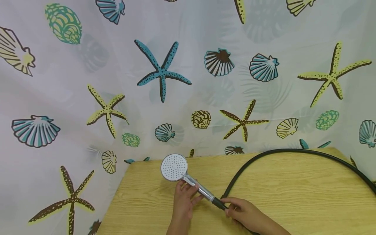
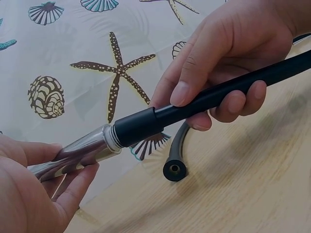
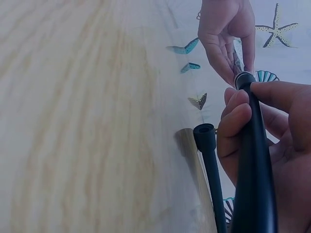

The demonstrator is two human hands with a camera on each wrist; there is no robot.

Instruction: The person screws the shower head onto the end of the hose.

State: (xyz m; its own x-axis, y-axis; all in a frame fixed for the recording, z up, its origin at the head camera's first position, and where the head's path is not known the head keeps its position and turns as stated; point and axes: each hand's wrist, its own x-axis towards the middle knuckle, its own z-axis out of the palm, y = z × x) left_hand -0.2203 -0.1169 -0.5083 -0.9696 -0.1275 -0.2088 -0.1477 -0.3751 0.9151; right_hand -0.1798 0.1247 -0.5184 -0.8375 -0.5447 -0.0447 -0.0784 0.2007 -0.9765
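Fabric (image 1: 194,94), shell-printed, backs a wood-grain tabletop (image 1: 293,186); left hand (image 1: 184,199) holds a showerhead (image 1: 177,170), right hand (image 1: 245,212) a black hose (image 2: 218,94).

Head cam fwd & down over table (image 1: 141,202); L/R wrist cams v. close, both on hose (image 2: 218,95)

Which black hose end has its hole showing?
The loose hose end, held by no hand: its round hole shows. The other end, just ahead of the right hand, meets the silver handle.

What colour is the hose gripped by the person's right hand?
The hose is black; the left wrist view shows it best.
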